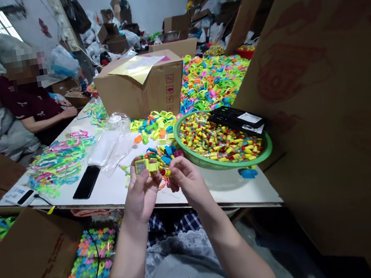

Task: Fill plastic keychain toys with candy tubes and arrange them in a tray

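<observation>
My left hand (140, 198) is closed around a yellow-green toy watch (141, 166) with a grey square face, held just above the table's front edge. Close beside it, the fingers of my right hand (189, 180) pinch a small yellow-and-red piece (166, 172) at the watch's strap. The piece is partly covered by my fingers. Behind both hands lies a loose pile of colourful plastic watch parts (154, 125). To the right of my right hand stands a green basket (224, 166) full of small yellow-and-red pieces like the pinched one, with a black tray (235, 120) resting on its rim.
A large carton (140, 89) stands on the white table (122, 187). Left lie a black phone (86, 182) and bundles of bright strips (61, 162). A tall cardboard sheet (312, 113) walls off the right. Another person (34, 98) sits across at left.
</observation>
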The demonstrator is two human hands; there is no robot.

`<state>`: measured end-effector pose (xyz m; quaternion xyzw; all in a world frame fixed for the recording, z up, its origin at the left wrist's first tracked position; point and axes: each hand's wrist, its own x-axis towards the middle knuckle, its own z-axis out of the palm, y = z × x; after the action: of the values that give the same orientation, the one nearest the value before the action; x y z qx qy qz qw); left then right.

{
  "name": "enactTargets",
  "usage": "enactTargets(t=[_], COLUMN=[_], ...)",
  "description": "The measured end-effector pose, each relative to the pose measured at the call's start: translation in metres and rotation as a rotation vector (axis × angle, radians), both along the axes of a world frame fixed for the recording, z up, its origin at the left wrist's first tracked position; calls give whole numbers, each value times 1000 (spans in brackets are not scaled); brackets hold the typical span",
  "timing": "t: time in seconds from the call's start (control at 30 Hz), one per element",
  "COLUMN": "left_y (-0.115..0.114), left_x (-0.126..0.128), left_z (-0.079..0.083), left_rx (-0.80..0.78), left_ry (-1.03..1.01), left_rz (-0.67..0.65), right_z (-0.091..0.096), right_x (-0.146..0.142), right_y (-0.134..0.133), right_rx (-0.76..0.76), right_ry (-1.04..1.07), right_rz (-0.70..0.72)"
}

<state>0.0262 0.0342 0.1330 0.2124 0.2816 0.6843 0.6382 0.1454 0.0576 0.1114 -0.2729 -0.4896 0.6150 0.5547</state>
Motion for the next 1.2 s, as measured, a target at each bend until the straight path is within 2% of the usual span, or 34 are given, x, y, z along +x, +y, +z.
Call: enactTargets(t=[0.13,0.33,0.57,0.87,1.0,1.2], left_y=[-2,-8,-11,-13,-14,-15], left_x=[-1,0,6,8,9,8], left_z=[-1,0,3,3,6,7], left_rx=[-1,-17,-30,-11,-8,-7], left_ry=[67,247,325,360,358,364], left_rz=[-11,-42,-79,-119,-94,-49], right_z=[2,8,13,14,15,16], right_x=[9,29,39,43,44,42], right_y=[0,6,9,5,4,2], right_rx=[62,398,688,733,750,694], right_ry=[-103,-269,-360,-388,-386,-368], right_rz=[3,-73,15,-6,7,36])
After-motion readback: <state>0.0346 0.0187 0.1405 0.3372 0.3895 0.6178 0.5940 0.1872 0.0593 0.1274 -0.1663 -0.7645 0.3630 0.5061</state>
